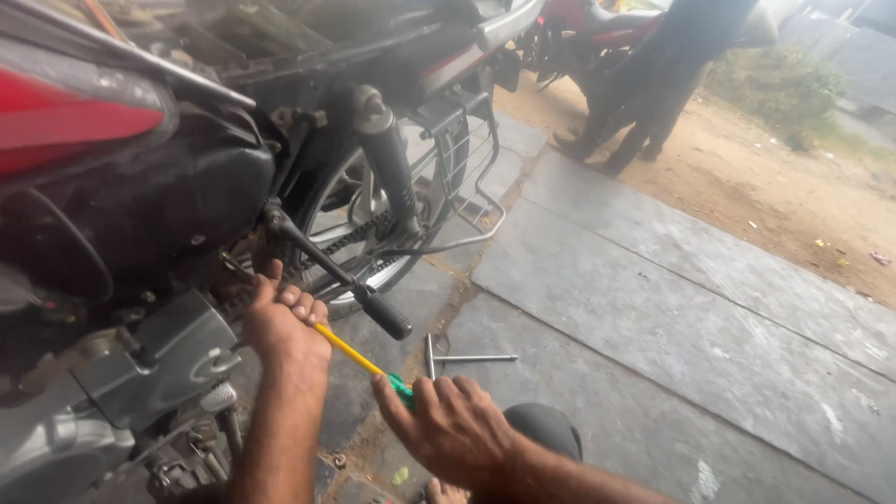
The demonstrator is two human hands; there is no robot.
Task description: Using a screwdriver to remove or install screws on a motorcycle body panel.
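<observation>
On the left I see my left hand point(280, 322) pressed against the lower side of the motorcycle point(140, 215), fingers curled around the tip end of the yellow-shafted screwdriver point(350, 353) just below the kick-start lever point(345, 275). To its right, my right hand point(453, 429) has its fingers closed on the green handle. I judge the work mid-way: the tip's seat is hidden, and a T-handle wrench point(448, 358) lies unused on the stone floor point(672, 308) just right of the screwdriver.

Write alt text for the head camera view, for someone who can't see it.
Two bare hands work low on a motorcycle: the left hand reaches in by the engine, and the right hand grips a yellow-shafted, green-handled screwdriver. A metal T-handle wrench lies on the stone floor.
</observation>
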